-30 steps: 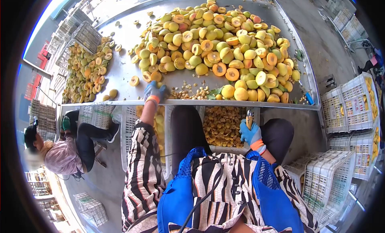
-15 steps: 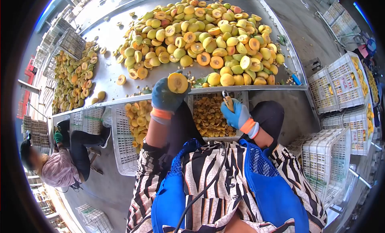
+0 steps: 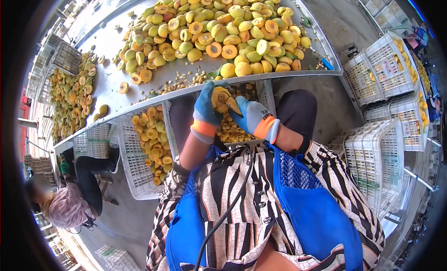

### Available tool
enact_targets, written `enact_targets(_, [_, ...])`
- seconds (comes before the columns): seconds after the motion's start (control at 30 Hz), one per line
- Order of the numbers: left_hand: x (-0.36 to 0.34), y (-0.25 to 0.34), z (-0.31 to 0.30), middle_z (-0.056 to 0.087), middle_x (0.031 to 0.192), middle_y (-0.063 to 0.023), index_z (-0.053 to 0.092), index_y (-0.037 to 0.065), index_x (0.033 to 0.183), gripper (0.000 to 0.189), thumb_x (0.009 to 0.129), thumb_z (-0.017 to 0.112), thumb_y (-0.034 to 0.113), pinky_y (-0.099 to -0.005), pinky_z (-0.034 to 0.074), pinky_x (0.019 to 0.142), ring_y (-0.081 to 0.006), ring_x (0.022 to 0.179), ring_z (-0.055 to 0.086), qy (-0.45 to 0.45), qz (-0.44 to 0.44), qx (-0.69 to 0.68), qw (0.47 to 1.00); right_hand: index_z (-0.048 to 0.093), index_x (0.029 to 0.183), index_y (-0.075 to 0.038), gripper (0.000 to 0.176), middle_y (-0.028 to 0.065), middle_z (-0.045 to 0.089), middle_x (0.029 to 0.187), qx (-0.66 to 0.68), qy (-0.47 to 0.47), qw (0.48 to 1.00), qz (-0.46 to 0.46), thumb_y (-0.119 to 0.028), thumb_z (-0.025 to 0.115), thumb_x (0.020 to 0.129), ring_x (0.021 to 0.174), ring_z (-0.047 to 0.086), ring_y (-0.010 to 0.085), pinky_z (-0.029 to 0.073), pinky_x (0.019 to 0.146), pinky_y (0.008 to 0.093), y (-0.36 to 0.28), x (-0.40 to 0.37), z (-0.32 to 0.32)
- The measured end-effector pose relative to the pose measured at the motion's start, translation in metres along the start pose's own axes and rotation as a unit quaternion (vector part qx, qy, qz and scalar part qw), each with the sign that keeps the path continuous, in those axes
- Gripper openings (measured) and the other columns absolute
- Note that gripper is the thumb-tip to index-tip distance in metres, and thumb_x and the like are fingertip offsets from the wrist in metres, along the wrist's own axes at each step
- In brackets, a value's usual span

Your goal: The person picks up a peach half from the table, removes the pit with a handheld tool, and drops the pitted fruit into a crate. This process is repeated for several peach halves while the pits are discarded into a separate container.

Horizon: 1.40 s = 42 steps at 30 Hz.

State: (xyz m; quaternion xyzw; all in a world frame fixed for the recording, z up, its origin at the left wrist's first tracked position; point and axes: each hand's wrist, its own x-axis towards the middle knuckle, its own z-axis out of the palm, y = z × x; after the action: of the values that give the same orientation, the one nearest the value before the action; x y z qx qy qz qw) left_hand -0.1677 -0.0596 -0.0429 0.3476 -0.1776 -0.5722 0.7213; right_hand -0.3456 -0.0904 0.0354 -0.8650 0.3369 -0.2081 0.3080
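My left hand [image 3: 207, 105], in a blue-grey glove with an orange cuff, holds a yellow peach half [image 3: 220, 99] over the crate between my knees. Closed around a small pitting tool [image 3: 234, 106] with a tan handle, my right hand [image 3: 250, 115] presses up to the fruit. The tool's tip is hidden against the peach half. Below both hands, the crate holds brownish-orange fruit pieces [image 3: 231, 132]. On the metal table [image 3: 186, 87] just beyond, many whole and halved peaches [image 3: 219, 31] are heaped, with loose pits [image 3: 193, 77] near the front edge.
At my left stands a white crate [image 3: 139, 189] of peach halves. Stacked crates [image 3: 384, 70] with fruit and another white crate [image 3: 372, 150] are at right. A blue-handled object [image 3: 328, 64] lies at the table's right corner. A seated person [image 3: 70, 205] is at far left.
My right hand has moved left and up, bringing the tool to the peach half. My left hand has turned the fruit and shifted right. The camera view has shifted too.
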Motion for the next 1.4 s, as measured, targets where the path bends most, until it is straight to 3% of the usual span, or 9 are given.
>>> enact_targets(0.07, [-0.024, 0.019, 0.032, 0.063, 0.108, -0.0139, 0.047, -0.001, 0.12, 0.036, 0.087, 0.06, 0.006, -0.0337, 0.051, 0.087, -0.025, 0.094, 0.064, -0.087, 0.425, 0.522, 0.734, 0.054, 0.094, -0.001, 0.027, 0.0251, 0.062, 0.075, -0.008, -0.008, 1.0, 0.001, -0.021, 0.066, 0.081, 0.069, 0.06, 0.0435, 0.048, 0.058, 0.0493, 0.002, -0.003, 0.001])
enact_targets(0.3, [-0.032, 0.025, 0.07, 0.065, 0.1, -0.0121, 0.056, -0.002, 0.107, 0.021, 0.092, 0.053, 0.013, -0.0315, 0.051, 0.085, -0.023, 0.09, 0.064, -0.033, 0.209, 0.293, 0.933, 0.053, 0.099, 0.002, 0.032, 0.0276, 0.061, 0.075, -0.012, 0.007, 1.0, -0.007, -0.024, 0.065, 0.083, 0.069, 0.06, 0.045, 0.048, 0.058, 0.0494, 0.019, -0.012, 0.019])
enact_targets(0.37, [-0.021, 0.019, 0.059, 0.066, 0.097, -0.0119, 0.06, -0.003, 0.101, 0.027, 0.094, 0.05, 0.021, -0.0313, 0.052, 0.081, -0.0213, 0.086, 0.064, 0.004, -0.013, 0.022, 1.0, 0.053, 0.101, 0.002, 0.033, 0.0278, 0.061, 0.076, -0.018, -0.01, 1.0, 0.008, -0.023, 0.065, 0.083, 0.07, 0.06, 0.0453, 0.048, 0.059, 0.0497, 0.023, -0.016, 0.023])
enact_targets(0.77, [-0.028, 0.009, 0.068, 0.065, 0.084, -0.0152, 0.063, -0.002, 0.091, 0.039, 0.094, 0.049, 0.035, -0.0383, 0.054, 0.065, -0.0277, 0.071, 0.063, 0.022, 0.009, 0.077, 0.997, 0.056, 0.109, -0.002, 0.03, 0.0163, 0.065, 0.075, 0.209, 0.006, 0.978, -0.02, -0.02, 0.06, 0.085, 0.062, 0.065, 0.031, 0.05, 0.055, 0.04, 0.022, -0.022, 0.047])
enact_targets(0.97, [-0.015, 0.009, 0.067, 0.065, 0.087, -0.0162, 0.06, 0.0, 0.095, 0.042, 0.094, 0.048, 0.04, -0.0418, 0.054, 0.068, -0.0295, 0.075, 0.063, 0.006, 0.007, -0.019, 1.0, 0.056, 0.109, -0.001, 0.032, 0.0232, 0.065, 0.09, 0.26, -0.195, 0.916, 0.235, -0.02, 0.058, 0.083, 0.071, 0.066, 0.0365, 0.053, 0.064, 0.0422, -0.013, -0.003, -0.005])
enact_targets(1.07, [-0.014, 0.007, 0.065, 0.065, 0.087, -0.016, 0.059, -0.001, 0.095, 0.042, 0.095, 0.047, 0.039, -0.0423, 0.054, 0.071, -0.0295, 0.077, 0.063, -0.021, 0.058, 0.017, 0.998, 0.056, 0.1, 0.001, 0.026, 0.0106, 0.061, 0.067, 0.363, -0.284, 0.841, 0.284, -0.021, 0.056, 0.086, 0.047, 0.059, 0.0193, 0.046, 0.041, 0.0308, -0.001, 0.002, -0.003])
enact_targets(1.13, [-0.005, 0.003, 0.059, 0.065, 0.087, -0.0161, 0.059, -0.001, 0.095, 0.042, 0.095, 0.047, 0.039, -0.0415, 0.054, 0.071, -0.0293, 0.076, 0.063, -0.016, 0.052, 0.014, 0.998, 0.053, 0.108, 0.003, 0.031, 0.0206, 0.064, 0.074, 0.065, -0.063, 0.996, -0.003, -0.019, 0.053, 0.086, 0.058, 0.066, 0.0278, 0.052, 0.044, 0.0355, 0.035, -0.001, 0.039])
enact_targets(1.23, [-0.005, 0.008, 0.064, 0.065, 0.087, -0.0164, 0.059, -0.002, 0.095, 0.042, 0.095, 0.047, 0.038, -0.0395, 0.054, 0.07, -0.0283, 0.073, 0.063, -0.025, 0.071, 0.062, 0.995, 0.053, 0.107, 0.003, 0.031, 0.0218, 0.063, 0.071, 0.235, -0.249, 0.908, 0.24, -0.02, 0.052, 0.086, 0.056, 0.065, 0.0303, 0.052, 0.041, 0.0355, -0.014, 0.012, -0.014])
enact_targets(1.4, [-0.004, 0.018, 0.068, 0.065, 0.081, -0.015, 0.062, -0.004, 0.089, 0.041, 0.097, 0.045, 0.033, -0.0338, 0.053, 0.064, -0.0247, 0.068, 0.063, -0.05, 0.016, 0.136, 0.989, 0.054, 0.108, -0.001, 0.03, 0.0184, 0.063, 0.069, 0.093, -0.1, 0.989, 0.063, -0.022, 0.05, 0.087, 0.051, 0.064, 0.0286, 0.054, 0.044, 0.0355, 0.045, 0.0, 0.041])
